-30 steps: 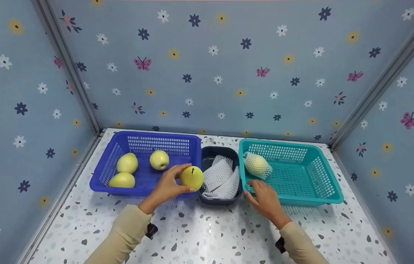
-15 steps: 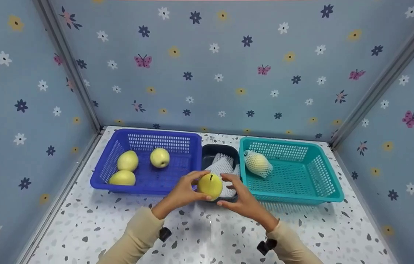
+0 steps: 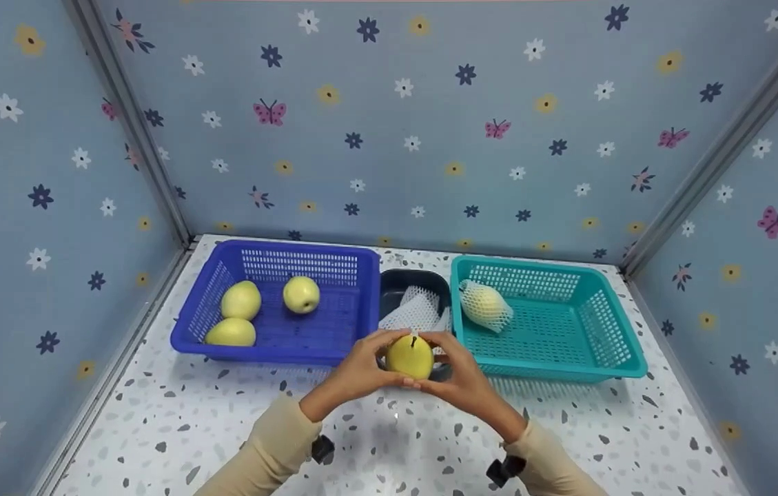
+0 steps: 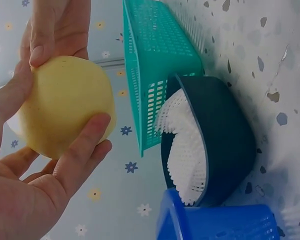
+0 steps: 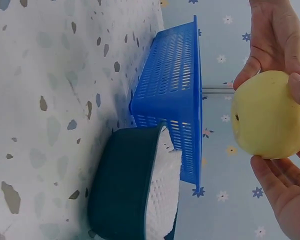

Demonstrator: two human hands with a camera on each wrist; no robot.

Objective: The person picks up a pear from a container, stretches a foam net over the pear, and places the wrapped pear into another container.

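A yellow pear (image 3: 410, 357) with a dark stem is held up between both hands, over the front of the dark container (image 3: 395, 277). My left hand (image 3: 360, 366) grips its left side, and my right hand (image 3: 459, 370) grips its right side, fingers curled round it. The thumbs come together at the near side of the pear. In the left wrist view, fingers of both hands lie against the smooth pear (image 4: 65, 107). The right wrist view shows a small dark spot on the pear's (image 5: 270, 117) end. White foam nets (image 3: 416, 313) lie inside the dark container, partly hidden by the hands.
Left of the container stands a blue basket (image 3: 278, 355) with pears (image 3: 240, 301) in it. A teal basket (image 3: 554, 324) on the right holds a pear in a foam net (image 3: 485, 306). Flower-patterned panels (image 3: 402, 138) enclose the speckled tabletop (image 3: 389, 441).
My left hand has carried the pear rightward from the blue basket's edge to in front of the dark container. My right hand has left the teal basket's rim and taken hold of the pear.
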